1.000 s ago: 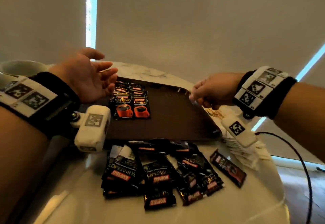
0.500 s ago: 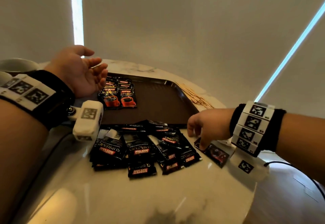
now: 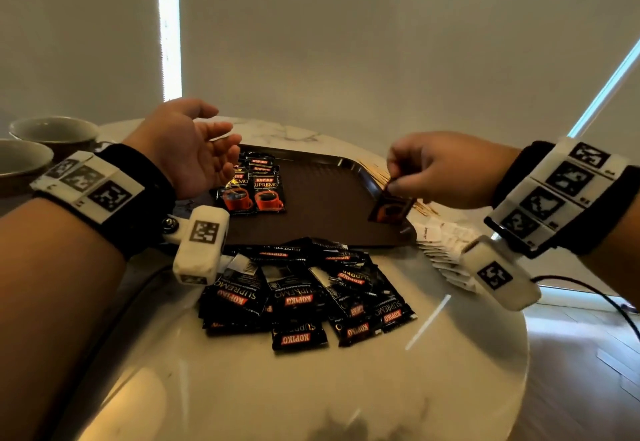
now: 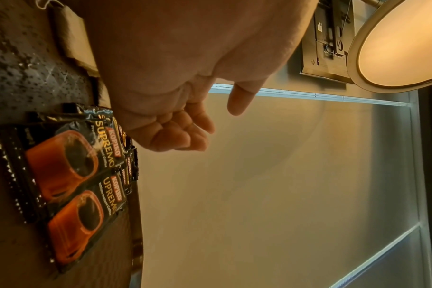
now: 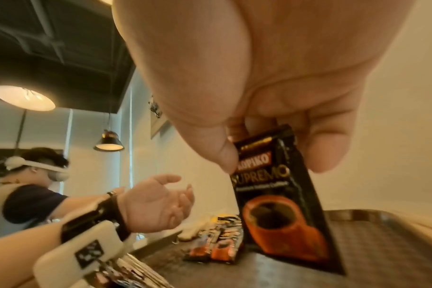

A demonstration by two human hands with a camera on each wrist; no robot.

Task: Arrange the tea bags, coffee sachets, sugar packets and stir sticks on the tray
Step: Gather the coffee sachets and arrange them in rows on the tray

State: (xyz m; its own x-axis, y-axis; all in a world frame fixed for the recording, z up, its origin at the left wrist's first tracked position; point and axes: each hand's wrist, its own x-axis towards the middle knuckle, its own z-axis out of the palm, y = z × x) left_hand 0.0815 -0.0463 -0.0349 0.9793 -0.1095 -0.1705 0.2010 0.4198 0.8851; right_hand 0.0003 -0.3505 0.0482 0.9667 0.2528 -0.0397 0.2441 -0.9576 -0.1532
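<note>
A coffee sachet [image 3: 390,211] hangs by its top edge, pinched between thumb and fingers of the right hand [image 3: 438,167], over the right end of the brown tray [image 3: 322,205]. Two rows of sachets [image 3: 255,184] lie overlapped at the tray's left end. Above them the left hand [image 3: 188,150] hovers palm up, fingers relaxed and spread, holding nothing. A loose pile of sachets [image 3: 304,293] lies on the counter [image 3: 311,388] just before the tray. White packets [image 3: 441,246] and thin sticks [image 3: 375,172] lie right of the tray.
</note>
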